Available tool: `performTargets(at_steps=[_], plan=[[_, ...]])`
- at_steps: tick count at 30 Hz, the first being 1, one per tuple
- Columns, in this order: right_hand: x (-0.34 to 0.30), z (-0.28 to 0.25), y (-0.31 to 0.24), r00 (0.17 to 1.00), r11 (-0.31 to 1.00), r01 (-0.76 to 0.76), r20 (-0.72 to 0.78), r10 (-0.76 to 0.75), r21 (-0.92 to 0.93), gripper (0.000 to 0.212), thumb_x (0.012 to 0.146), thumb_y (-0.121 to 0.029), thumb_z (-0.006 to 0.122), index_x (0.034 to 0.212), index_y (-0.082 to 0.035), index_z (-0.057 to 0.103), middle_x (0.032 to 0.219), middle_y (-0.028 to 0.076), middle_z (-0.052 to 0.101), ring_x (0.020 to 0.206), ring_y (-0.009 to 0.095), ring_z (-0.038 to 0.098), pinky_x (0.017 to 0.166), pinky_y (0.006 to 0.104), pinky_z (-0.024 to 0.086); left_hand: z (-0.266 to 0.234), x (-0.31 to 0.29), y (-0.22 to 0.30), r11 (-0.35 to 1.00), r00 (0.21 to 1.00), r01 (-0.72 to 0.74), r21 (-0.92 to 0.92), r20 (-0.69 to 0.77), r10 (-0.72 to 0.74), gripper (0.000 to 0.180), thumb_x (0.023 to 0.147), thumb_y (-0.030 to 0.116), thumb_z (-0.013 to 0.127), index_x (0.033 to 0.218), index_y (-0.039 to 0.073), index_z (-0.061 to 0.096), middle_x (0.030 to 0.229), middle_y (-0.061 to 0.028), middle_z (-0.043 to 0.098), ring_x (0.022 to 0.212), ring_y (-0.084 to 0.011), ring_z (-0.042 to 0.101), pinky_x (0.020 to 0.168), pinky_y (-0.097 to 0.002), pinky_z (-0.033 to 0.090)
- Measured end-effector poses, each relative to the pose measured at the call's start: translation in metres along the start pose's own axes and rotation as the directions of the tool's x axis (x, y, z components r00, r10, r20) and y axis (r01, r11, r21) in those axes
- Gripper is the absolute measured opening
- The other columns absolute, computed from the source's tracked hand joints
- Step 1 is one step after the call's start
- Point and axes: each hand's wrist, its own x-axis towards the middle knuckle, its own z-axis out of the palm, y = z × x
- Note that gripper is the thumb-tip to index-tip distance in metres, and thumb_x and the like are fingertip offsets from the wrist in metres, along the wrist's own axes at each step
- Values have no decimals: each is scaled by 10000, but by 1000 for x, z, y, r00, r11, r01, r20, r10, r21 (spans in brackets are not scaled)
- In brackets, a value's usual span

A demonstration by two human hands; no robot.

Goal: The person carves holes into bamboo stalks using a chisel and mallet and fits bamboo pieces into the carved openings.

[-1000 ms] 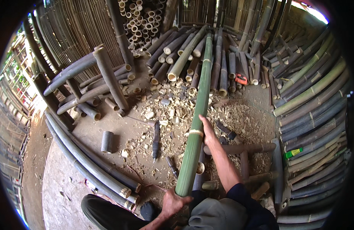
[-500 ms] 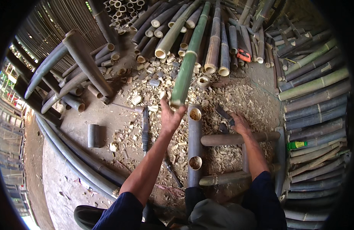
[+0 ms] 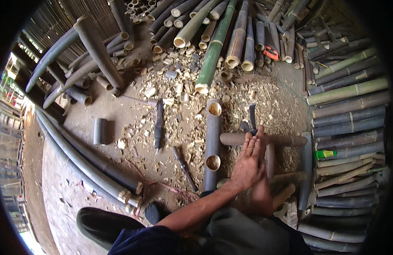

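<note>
My left hand lies with straight fingers against my right hand, low over the bamboo frame. Partly covered by the left, my right hand grips a knife; its dark blade points away from me, and the handle is mostly hidden. Beneath the hands runs the frame's crossbar. To their left is a grey bamboo post with two round holes holding shavings. Beyond the post, a green bamboo pole rests with its cut end toward me, untouched by either hand.
Wood chips cover the floor. Left of the post lie a long dark tool, a chisel-like tool and a short bamboo piece. Bamboo poles line the right side. An orange-handled saw lies among the far poles.
My left hand has let go of the green pole, which now lies farther away, and has come right onto my right hand. The knife has swung to point away from me.
</note>
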Motion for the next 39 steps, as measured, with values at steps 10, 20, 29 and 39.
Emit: performTargets(at_steps=[10, 20, 29, 39], plan=[[-77, -153, -61, 549, 426, -768, 834, 54, 478, 376, 964, -339, 627, 1257, -103, 636, 1001, 92, 681, 849, 189, 652, 761, 358, 549, -93, -49, 76, 925, 902, -232, -300, 289, 320, 675, 729, 136, 817, 1354, 75, 569, 1223, -194, 621, 1213, -396, 592, 1003, -492, 490], [-95, -112, -12, 495, 960, -265, 867, 51, 95, 407, 932, -310, 638, 1277, -95, 631, 1113, 156, 688, 1008, 286, 658, 849, 418, 551, -15, 8, -52, 991, 526, -129, 44, 850, 31, 1055, 557, 199, 923, 1486, 149, 426, 1367, -237, 564, 1155, -426, 660, 932, -514, 565], [12, -96, -83, 478, 841, 422, 871, 110, -338, 439, 903, -284, 649, 1295, -87, 626, 1213, 213, 693, 1152, 373, 664, 929, 472, 553, -14, 16, -81, 965, 929, 88, -246, 369, 9, 896, 698, -117, 717, 1488, 126, 368, 1509, -339, 392, 1255, -502, 574, 1078, -491, 505], [47, -60, -182, 128, 496, 868, 951, -282, 30, 160, 794, -99, 758, 949, -66, 739, 998, 94, 724, 918, 233, 653, 818, 388, 502, -48, 1, -95, 827, 920, 151, -542, -229, -318, 962, 638, -156, 634, 1533, 72, 365, 1480, -259, 376, 1344, -465, 484, 1096, -504, 496]])
